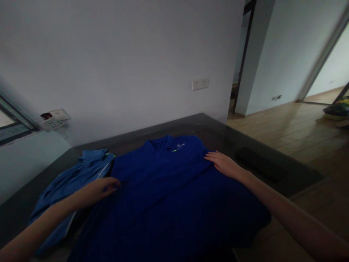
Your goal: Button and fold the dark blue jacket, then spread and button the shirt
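Note:
A dark blue polo shirt [163,182] lies spread out on the dark table, its collar toward the wall and a small white and green print on the chest. On its right shoulder and sleeve area my right hand [222,163] rests flat, fingers stretched out. Over the shirt's left edge is my left hand [105,186], with fingers loosely bent and a gap between thumb and fingers; nothing shows in them. Whether its fingertips touch the cloth is hard to tell. The shirt's lower part hangs toward me in shadow.
Left of the polo shirt lies a lighter blue garment [71,178] with white piping. A long black object [260,163] is on the right part of the dark table [215,133]. Wall sockets [200,84] sit behind, and wooden floor [286,127] extends to the right.

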`<state>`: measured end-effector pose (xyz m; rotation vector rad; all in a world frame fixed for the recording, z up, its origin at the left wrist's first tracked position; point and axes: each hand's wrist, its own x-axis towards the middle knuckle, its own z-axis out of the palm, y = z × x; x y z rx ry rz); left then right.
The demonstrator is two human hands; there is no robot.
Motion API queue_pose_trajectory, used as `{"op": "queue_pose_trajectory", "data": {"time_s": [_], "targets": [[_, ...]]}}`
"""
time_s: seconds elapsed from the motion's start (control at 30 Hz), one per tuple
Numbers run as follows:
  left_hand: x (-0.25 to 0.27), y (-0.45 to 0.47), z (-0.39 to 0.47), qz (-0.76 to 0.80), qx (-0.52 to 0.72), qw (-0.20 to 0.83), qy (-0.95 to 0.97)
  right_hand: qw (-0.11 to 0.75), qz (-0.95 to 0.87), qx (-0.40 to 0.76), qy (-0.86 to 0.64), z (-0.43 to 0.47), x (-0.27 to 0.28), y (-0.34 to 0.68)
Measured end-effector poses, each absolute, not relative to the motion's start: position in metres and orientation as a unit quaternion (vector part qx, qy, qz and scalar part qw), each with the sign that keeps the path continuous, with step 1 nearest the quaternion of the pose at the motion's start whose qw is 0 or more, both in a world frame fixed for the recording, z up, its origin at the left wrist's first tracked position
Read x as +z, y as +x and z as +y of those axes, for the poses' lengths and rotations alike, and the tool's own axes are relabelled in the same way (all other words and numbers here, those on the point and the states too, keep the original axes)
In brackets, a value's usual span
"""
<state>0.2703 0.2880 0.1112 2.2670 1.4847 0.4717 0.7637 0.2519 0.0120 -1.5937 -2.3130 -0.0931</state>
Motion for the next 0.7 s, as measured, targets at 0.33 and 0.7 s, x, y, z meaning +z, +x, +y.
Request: {"op": "queue_pose_trajectory", "data": {"time_s": [0.33, 0.7], "targets": [[0.112, 0.473, 0.431, 0.315, 0.030, 0.099, 0.944, 0.288, -0.708, 0.019, -0.645, 0.235, 0.023, 0.798], [0.029, 0.643, 0.506, 0.472, 0.042, 0.129, 0.871, 0.267, -0.671, 0.103, -0.684, 0.251, 0.021, 0.780]]}}
